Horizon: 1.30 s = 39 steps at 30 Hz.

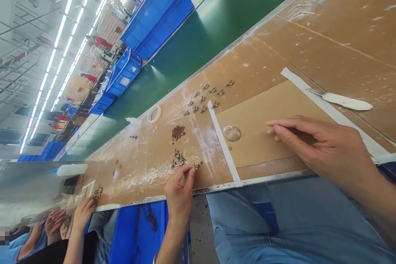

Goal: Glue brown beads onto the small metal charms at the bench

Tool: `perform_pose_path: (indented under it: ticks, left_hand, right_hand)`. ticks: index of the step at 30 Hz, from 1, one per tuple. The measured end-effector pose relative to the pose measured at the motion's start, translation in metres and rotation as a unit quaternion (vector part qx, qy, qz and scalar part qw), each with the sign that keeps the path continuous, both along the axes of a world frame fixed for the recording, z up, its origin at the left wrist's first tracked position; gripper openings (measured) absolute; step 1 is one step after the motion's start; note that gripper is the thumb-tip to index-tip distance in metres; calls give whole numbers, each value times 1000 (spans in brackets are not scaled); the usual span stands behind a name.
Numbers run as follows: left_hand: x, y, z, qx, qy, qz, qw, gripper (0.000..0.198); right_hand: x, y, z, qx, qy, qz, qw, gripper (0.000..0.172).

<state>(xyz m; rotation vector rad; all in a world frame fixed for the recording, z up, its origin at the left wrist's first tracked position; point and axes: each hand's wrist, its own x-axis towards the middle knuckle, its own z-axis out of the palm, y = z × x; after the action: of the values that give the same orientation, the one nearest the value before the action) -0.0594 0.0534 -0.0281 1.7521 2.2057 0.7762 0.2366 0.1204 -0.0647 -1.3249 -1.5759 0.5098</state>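
Observation:
My left hand (180, 189) is at the near edge of the cardboard-covered bench (266, 62), its fingertips pinched on a small brass part beside a little heap of brass-and-blue fittings (178, 159). My right hand (318, 144) hovers over a lighter cardboard sheet (262, 111) with its fingers stretched out together and nothing in them. Just past its fingertips lies a clear round ring (232, 133). Further out sit a heap of small brown parts (178, 132) and several fittings laid out in rows (204, 99).
A white-handled knife (343, 100) lies at the right. A tape roll (154, 113) and small white bottle (133, 121) sit by the green conveyor belt (192, 49). Blue crates (157, 12) stand beyond. A co-worker's hands (81, 213) work at the left.

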Motion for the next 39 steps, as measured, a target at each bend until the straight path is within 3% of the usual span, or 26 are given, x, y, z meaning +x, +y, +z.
perform_pose_path:
  ticks: [22, 28, 35, 39]
  left_hand:
    - [-1, 3, -1, -9, 50, -31, 998, 14]
    - [0, 4, 0, 5, 105, -86, 991, 12]
    - [4, 11, 6, 29, 201, -183, 962, 16]
    - [3, 14, 7, 28, 210, -192, 958, 19]
  right_hand:
    - [0, 2, 4, -13, -1, -2, 1000, 18]
    - [0, 1, 3, -1, -10, -5, 1000, 17]
    - [-1, 0, 2, -16, 8, 2, 1000, 16]
    - [1, 0, 1, -6, 17, 10, 1000, 15]
